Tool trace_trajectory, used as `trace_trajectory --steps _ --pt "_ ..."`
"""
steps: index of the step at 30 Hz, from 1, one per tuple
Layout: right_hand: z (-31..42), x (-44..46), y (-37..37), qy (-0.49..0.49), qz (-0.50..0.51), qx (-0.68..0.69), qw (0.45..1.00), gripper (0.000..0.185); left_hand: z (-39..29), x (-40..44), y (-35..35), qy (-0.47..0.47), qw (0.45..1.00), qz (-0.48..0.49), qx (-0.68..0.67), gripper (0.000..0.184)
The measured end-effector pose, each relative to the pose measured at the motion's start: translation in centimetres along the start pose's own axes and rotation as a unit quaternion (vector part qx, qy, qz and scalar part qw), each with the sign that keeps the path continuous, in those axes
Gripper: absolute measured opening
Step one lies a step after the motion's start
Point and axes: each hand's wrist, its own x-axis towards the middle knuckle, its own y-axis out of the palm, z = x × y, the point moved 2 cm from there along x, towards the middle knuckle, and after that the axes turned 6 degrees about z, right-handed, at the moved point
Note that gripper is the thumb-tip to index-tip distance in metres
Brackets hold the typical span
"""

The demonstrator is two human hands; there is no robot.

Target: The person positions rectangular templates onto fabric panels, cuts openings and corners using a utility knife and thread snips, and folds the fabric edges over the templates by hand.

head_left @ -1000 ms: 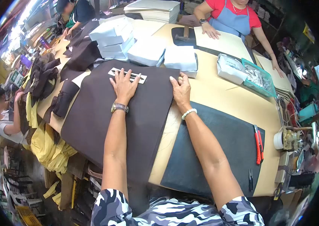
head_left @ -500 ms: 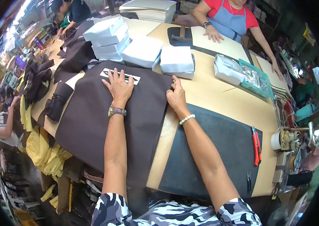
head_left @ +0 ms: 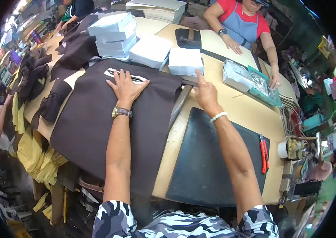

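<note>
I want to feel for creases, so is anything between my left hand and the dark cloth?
Yes: a white strip with dark stripes lies on the dark cloth, under your left hand. Beyond that strip, nothing visible separates them, though I can't tell whether the whole hand touches the cloth.

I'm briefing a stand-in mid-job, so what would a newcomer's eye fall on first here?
Probably the broad dark sheet spread across the left part of the table, with the left hand splayed over a pale strip near its far edge. Next, the stacked white boxes just beyond it, and the bright red cutter on the black mat at right.
</note>
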Motion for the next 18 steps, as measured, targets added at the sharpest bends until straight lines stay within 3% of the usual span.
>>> trace_trajectory --steps 2,5,9,11,15,18 --pt "-0.9 -0.1 -2.6 0.037 0.017 -0.034 0.999 0.063 -0.1 0.0 0.1 -0.002 1.000 -0.002 -0.005 0.094" --pt "-0.2 -0.8 -6.0 0.035 -0.022 0.027 0.999 0.058 0.2 0.1 0.4 -0.001 1.000 -0.012 -0.004 0.093" --pt "1.2 -0.6 -5.2 -0.041 -0.076 0.128 0.988 0.060 0.5 0.4 1.0 0.011 0.999 -0.032 0.002 0.093" --pt "4.0 -0.7 -4.5 0.005 -0.029 0.195 0.980 0.057 0.4 0.3 0.8 0.009 1.000 -0.026 0.004 0.092" --pt "6.5 -0.7 -0.3 -0.021 -0.030 0.231 0.972 0.054 0.1 -0.1 0.2 0.007 1.000 -0.027 -0.002 0.087" --pt "5.0 -0.6 4.7 0.074 0.108 0.088 0.988 0.061 0.6 0.2 1.1 0.016 0.998 -0.058 -0.008 0.081"
